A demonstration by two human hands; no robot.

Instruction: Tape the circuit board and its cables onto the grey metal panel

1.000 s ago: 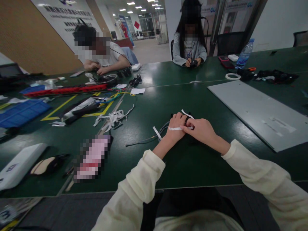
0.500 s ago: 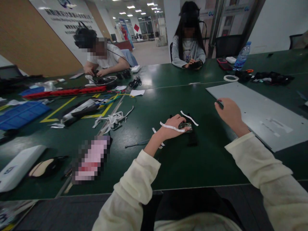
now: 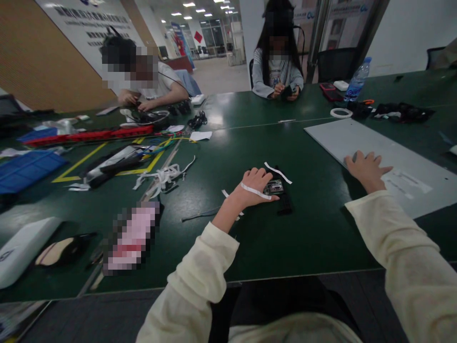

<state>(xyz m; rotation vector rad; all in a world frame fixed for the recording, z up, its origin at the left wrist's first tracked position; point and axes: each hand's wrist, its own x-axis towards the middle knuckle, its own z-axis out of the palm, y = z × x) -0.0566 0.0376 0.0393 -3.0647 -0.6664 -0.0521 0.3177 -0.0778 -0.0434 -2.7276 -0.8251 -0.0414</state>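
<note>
My left hand (image 3: 254,186) grips a small black device with an exposed circuit board (image 3: 274,186), fingers at its left side and thumb along its lower edge. A thin white strip (image 3: 255,191) lies across the back of this hand. Another white strip (image 3: 277,172) curves over the top of the device, and a black piece (image 3: 284,205) extends below it. My right hand (image 3: 367,170) is over the left part of a grey flat panel (image 3: 335,136), fingers spread. A small dark spot shows by its fingertips; I cannot make out what it is.
Tangled white strips (image 3: 166,177), a phone-like pink item (image 3: 134,236), a computer mouse (image 3: 59,251) and a blue tray (image 3: 28,169) lie to the left. A water bottle (image 3: 358,80) and a white tape roll (image 3: 341,113) stand far right. Two people sit across the table.
My right hand has moved right onto the grey panel, and its fingers have spread. My left hand stays at the device, with its thumb lower. The view has shifted slightly.
</note>
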